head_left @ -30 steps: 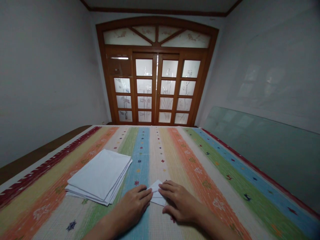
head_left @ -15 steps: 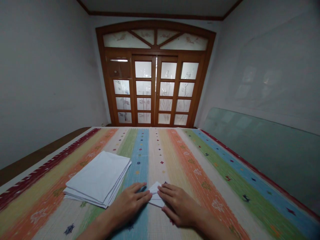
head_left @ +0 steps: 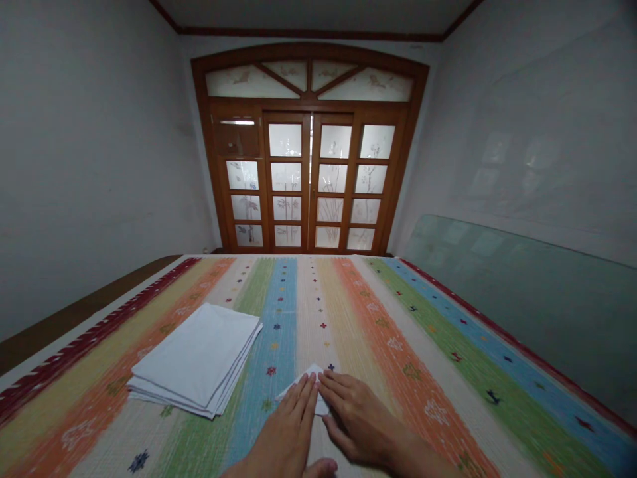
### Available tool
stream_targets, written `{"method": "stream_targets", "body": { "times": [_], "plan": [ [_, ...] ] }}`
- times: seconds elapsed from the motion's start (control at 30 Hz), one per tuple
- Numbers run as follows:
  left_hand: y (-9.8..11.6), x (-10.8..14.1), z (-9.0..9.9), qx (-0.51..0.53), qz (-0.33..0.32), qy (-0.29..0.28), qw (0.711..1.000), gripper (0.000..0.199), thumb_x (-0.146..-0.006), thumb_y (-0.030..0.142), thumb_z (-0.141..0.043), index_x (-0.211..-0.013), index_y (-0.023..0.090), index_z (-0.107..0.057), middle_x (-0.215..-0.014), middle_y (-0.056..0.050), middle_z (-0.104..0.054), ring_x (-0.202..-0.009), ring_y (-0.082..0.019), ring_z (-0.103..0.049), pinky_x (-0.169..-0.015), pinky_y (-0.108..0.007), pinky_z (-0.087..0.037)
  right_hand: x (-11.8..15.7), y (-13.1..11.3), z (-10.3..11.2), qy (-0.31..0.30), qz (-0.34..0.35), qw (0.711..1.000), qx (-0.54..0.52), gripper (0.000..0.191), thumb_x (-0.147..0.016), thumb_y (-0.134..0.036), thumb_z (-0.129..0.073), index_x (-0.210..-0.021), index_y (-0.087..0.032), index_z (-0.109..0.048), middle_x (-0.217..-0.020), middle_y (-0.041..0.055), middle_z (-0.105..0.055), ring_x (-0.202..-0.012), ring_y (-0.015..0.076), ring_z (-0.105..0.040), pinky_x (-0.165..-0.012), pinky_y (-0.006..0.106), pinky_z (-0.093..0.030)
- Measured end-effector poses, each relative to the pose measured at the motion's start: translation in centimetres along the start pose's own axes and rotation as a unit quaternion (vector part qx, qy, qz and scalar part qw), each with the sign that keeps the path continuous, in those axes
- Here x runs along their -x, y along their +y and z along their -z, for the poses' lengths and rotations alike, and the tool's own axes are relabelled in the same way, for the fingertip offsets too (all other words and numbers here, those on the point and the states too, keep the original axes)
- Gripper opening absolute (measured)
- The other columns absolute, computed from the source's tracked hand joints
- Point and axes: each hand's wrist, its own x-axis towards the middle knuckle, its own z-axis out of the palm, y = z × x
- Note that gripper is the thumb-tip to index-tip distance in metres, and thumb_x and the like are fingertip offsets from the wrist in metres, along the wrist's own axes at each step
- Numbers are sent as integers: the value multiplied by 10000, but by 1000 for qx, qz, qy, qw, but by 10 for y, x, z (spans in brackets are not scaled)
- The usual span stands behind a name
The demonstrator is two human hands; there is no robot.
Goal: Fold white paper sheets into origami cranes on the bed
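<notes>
Two bare hands meet over a folded white sheet (head_left: pixel 313 369) on a striped cloth (head_left: pixel 343 299), near the viewer. The left hand (head_left: pixel 293 425) lies across it, fingers straight and together, thumb spread away. The right hand (head_left: pixel 355 415) covers its right edge, fingers close together, thumb apart. Neither grips it. A white stack (head_left: pixel 199 358) lies to the left.

Left hand (head_left: pixel 291 423): bare, slim-fingered
Right hand (head_left: pixel 357 413): bare, right of the left hand
Right forearm (head_left: pixel 423 455): I see it bare
</notes>
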Motion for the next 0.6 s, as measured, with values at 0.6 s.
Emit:
{"method": "stream_targets", "body": {
  "times": [0.6],
  "plan": [
    [-13,19,3,-2,35,-20,999,1045,-981,571,-553,-1534,246,273,-1674,-179,-72,-1536,-404,-209,-1203,-580,-332,0,2,4,-4,-8,1000,-26,541,-924,-278,-572,-1430,-86,-576,-1462,183,-589,-1382,329,-532,-1184,459,-418]
  ]
}}
